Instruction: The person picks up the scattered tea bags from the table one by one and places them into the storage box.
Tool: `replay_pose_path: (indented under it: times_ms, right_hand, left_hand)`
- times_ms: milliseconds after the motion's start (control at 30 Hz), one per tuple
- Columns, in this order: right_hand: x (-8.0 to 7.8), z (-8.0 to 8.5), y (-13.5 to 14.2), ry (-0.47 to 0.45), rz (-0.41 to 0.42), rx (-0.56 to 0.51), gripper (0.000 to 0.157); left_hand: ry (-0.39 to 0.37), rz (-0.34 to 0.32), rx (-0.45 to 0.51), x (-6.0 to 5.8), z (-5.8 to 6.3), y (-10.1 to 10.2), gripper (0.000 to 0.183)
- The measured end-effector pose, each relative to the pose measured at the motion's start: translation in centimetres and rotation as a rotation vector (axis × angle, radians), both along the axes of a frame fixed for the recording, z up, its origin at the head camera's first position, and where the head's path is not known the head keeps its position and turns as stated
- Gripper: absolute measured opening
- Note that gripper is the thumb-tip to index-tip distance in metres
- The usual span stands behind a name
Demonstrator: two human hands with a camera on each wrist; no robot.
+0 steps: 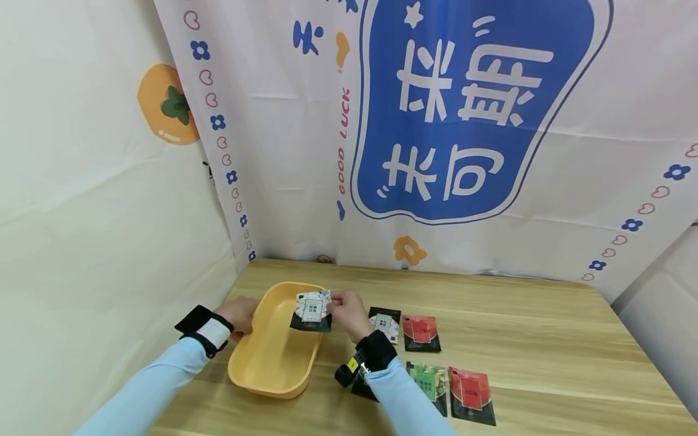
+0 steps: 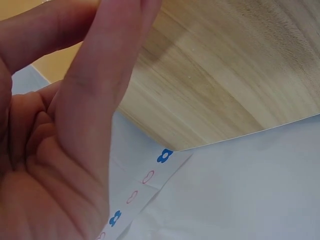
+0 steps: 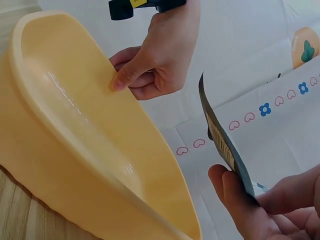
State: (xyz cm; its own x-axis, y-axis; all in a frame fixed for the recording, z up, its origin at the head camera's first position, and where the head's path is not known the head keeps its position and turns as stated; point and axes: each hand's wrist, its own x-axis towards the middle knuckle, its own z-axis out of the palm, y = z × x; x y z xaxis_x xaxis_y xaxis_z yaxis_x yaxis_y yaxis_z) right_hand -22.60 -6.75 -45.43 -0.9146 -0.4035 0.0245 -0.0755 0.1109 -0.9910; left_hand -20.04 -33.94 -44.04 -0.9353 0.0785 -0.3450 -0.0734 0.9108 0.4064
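Observation:
A yellow plastic basin (image 1: pixel 272 351) stands on the wooden table at the left. My left hand (image 1: pixel 240 316) holds its left rim; in the right wrist view the thumb of that left hand (image 3: pixel 162 60) lies on the inside wall and the other fingers are outside. Above the basin's right side, a flat black-and-white sachet (image 1: pixel 313 310) is pinched at its right edge between the thumb and fingers of my right hand (image 1: pixel 350 315). The right wrist view shows this sachet (image 3: pixel 225 142) edge-on. Nothing lies in the visible part of the basin.
Right of my right hand lie another black-and-white sachet (image 1: pixel 385 324) and a red sachet (image 1: pixel 421 333). Nearer are a green sachet (image 1: pixel 428 387), a second red one (image 1: pixel 471 396) and a dark one mostly hidden by my right forearm. Printed cloth (image 1: pixel 305 200) hangs behind the table.

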Motion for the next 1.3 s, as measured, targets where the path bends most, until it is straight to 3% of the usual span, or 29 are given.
replay_pose_path:
  times_ms: [133, 233, 333, 667, 800, 1033, 1167, 1300]
  right_hand:
    - [-0.1, 0.1, -0.2, 0.029, -0.009, 0.003, 0.015]
    - [0.1, 0.1, -0.5, 0.051, -0.002, 0.006, 0.030]
    - [0.3, 0.0, -0.7, 0.059, 0.004, 0.010, 0.034]
    - [0.7, 0.1, -0.9, 0.098, 0.018, 0.016, 0.016]
    - [1.0, 0.2, -0.5, 0.090, 0.018, 0.014, 0.041]
    - [0.6, 0.7, 1.2, 0.115, -0.016, 0.061, 0.045]
    - [0.5, 0.9, 2.3, 0.080, -0.016, 0.060, 0.047]
    - [0.8, 0.8, 3.4, 0.067, -0.017, 0.051, 0.048]
  left_hand:
    - [0.008, -0.015, -0.014, -0.3, -0.1, 0.1, 0.030]
    - [0.001, 0.002, -0.013, -0.3, -0.2, 0.1, 0.031]
    - [-0.003, 0.023, -0.012, 0.0, -0.3, 0.2, 0.028]
    - [0.004, 0.025, -0.026, 0.0, -0.1, 0.3, 0.023]
    - [0.018, 0.015, -0.032, 0.1, -0.1, 0.3, 0.022]
    - [0.031, -0.016, -0.052, 0.4, 0.7, 0.7, 0.021]
    - [0.031, -0.018, -0.062, 0.4, 1.0, 0.8, 0.020]
    - [0.046, -0.025, -0.056, 0.5, 0.5, 0.7, 0.021]
